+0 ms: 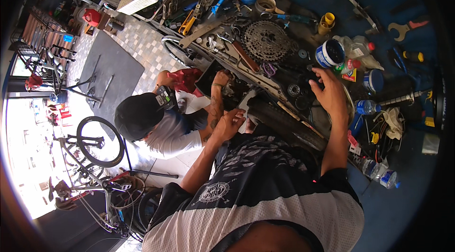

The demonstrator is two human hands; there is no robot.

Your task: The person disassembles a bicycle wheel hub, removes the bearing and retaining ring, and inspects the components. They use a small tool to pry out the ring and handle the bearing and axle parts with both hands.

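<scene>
My right hand hangs at three o'clock, thumb and fingers apart, near blue-and-white tub at two. Left hand near centre, fingers curled, grip unclear. Sprocket cassette at one. Capped co-worker at nine, bicycle at eight.

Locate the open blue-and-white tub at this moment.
In the head view, the open blue-and-white tub is right of centre in the upper half, just above the person's right hand and to the right of the large bicycle cassette.
</scene>
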